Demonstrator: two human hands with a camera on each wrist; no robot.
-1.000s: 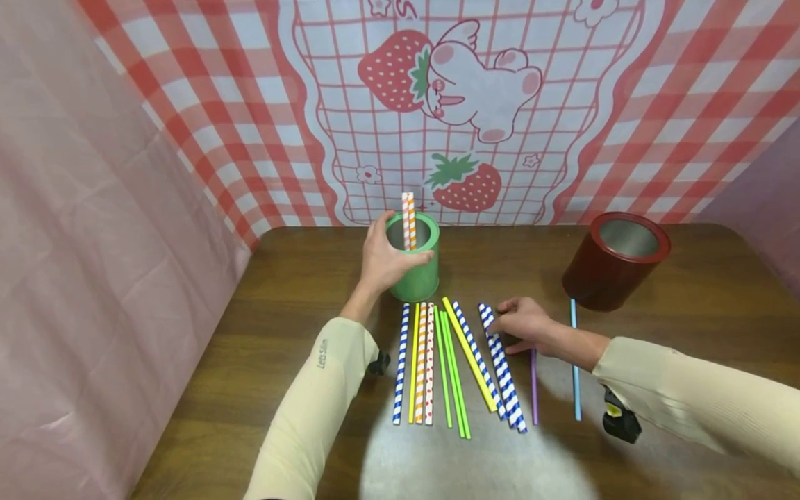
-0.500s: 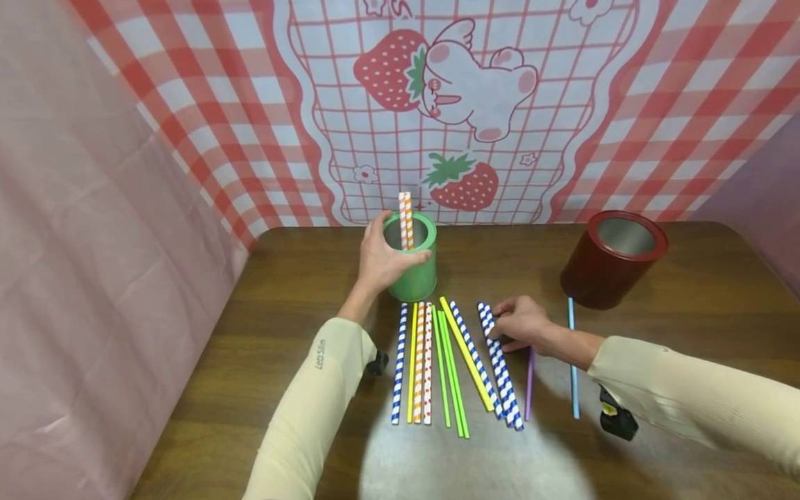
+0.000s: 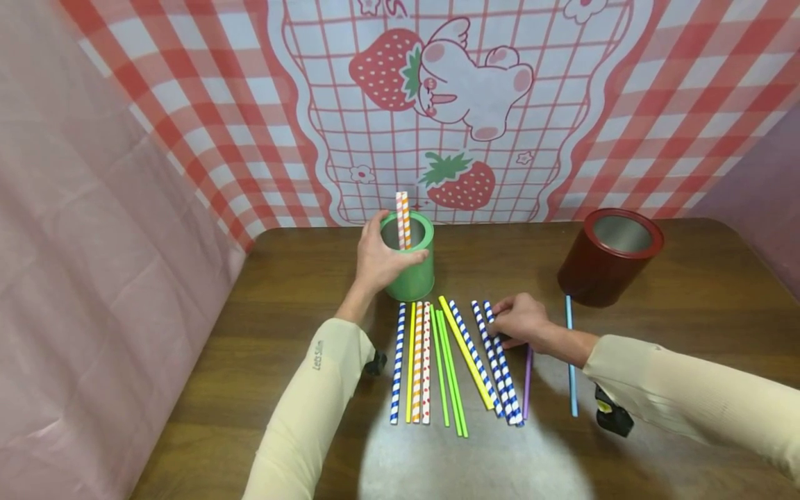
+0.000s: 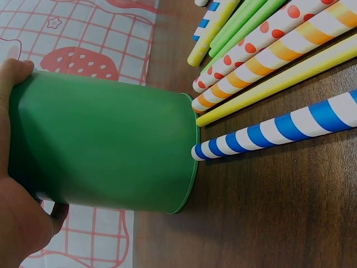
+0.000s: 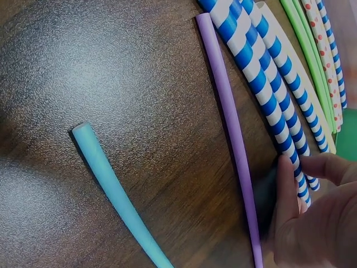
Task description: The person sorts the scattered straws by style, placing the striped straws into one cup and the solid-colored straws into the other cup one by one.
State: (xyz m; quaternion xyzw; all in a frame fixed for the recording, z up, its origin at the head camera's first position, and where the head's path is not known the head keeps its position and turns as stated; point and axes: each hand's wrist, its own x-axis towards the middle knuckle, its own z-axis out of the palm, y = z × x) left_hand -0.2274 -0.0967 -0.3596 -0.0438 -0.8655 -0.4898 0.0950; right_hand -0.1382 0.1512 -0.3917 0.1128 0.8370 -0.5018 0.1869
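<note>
A blue-striped straw (image 5: 257, 84) lies pinched in the right hand (image 5: 319, 220).

Brown wood-grain table (image 3: 269, 361); red-white checked cloth (image 3: 531, 149) behind, strawberry-printed; pink curtain (image 3: 106, 292) left; purplish surface (image 3: 759, 184) right.

both arms (image 3: 306, 403) stretch forward, left hand (image 3: 378, 260) curved wide, right hand (image 3: 522, 321) in a pinch

Cream sleeves (image 3: 312, 406), one lettered, black wrist cameras (image 3: 614, 418)
</note>
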